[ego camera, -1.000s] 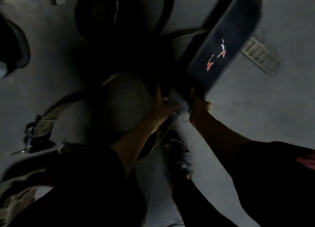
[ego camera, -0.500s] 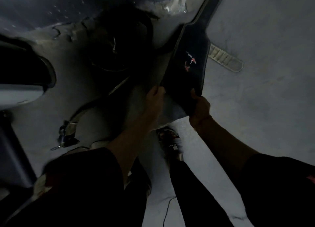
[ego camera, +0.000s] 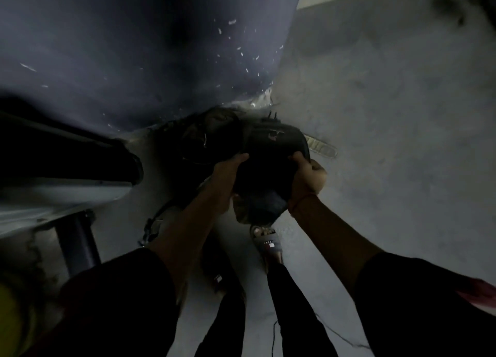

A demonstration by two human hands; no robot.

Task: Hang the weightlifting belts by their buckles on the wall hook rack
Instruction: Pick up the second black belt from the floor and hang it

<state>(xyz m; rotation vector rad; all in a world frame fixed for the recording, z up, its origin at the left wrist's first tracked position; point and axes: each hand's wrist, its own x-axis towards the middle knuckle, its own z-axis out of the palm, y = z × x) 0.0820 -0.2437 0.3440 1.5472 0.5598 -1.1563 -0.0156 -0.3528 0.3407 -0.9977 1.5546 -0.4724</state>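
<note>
A dim, downward view from a person's head. At far left a pale bench edge (ego camera: 67, 193) on a dark post crowds the floor, with a loose strap and buckle (ego camera: 151, 229) lying just beside it. The left hand (ego camera: 228, 179) grips the near left edge of a dark weightlifting belt (ego camera: 271, 152), fingers curled shut around it. The right hand (ego camera: 306, 179) clamps the opposite edge, fingers wrapped closed, probably to keep the stiff belt bunched while carrying it. Sandalled feet (ego camera: 267, 245) stand below. To the right, bare grey floor (ego camera: 402, 115) offers open room; no hook rack is visible.
</note>
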